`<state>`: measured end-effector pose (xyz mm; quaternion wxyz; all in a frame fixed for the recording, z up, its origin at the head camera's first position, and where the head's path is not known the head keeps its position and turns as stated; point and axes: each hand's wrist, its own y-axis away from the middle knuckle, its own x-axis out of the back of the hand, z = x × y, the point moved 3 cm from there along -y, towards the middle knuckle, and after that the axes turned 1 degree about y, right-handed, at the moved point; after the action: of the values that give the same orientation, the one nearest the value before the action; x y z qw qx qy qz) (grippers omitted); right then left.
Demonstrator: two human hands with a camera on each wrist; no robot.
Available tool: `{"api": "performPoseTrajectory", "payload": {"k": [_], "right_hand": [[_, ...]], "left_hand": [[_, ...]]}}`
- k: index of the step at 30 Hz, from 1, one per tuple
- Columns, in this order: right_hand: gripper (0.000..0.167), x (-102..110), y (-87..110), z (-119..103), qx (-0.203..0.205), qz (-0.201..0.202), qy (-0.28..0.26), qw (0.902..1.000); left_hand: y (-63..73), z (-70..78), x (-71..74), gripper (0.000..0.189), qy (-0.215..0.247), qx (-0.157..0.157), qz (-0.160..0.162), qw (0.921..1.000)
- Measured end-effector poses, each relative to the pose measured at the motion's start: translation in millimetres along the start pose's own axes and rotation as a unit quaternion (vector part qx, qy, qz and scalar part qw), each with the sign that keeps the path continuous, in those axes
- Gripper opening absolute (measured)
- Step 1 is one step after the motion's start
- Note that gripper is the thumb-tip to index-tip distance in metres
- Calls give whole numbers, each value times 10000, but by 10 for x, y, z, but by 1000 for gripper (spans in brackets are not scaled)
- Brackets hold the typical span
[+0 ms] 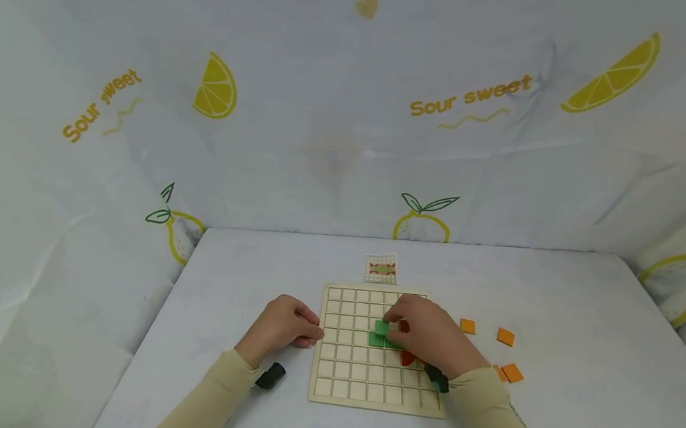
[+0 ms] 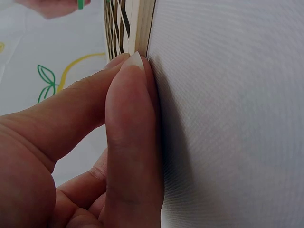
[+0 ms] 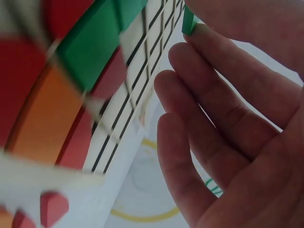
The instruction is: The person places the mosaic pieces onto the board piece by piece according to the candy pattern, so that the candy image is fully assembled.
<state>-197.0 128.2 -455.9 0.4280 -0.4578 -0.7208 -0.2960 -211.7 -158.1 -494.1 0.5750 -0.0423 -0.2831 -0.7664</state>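
A pale wooden grid board (image 1: 342, 367) lies on the white table. My left hand (image 1: 284, 323) pinches its left edge between thumb (image 2: 133, 123) and forefinger. Above the middle of the board, my right hand (image 1: 434, 332) holds a green square tile (image 1: 382, 327) between thumb and forefinger, its other fingers loosely extended in the right wrist view. Set in the grid just below are green tiles (image 1: 376, 339). Red pieces (image 1: 407, 357) sit near them, partly hidden by the right hand. An orange tile (image 3: 47, 114) lies among red and green ones in the right wrist view.
Behind the board lies a small pattern card (image 1: 380, 268). Loose orange tiles (image 1: 506, 337) are scattered to the right, some near the right sleeve (image 1: 486, 403). A white sheet with lemon prints (image 1: 342, 102) hangs behind the table.
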Motion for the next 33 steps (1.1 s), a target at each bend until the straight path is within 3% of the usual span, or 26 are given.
{"api": "performPoseTrajectory", "payload": {"k": [11, 33], "right_hand": [[14, -197, -75, -224, -173, -60, -146, 9997], [19, -301, -124, -294, 255, 64, 420, 9988]], "left_hand": [[1, 15, -20, 21, -33, -13, -10, 10000], [-1, 11, 4, 24, 21, 89, 1, 10000]]}}
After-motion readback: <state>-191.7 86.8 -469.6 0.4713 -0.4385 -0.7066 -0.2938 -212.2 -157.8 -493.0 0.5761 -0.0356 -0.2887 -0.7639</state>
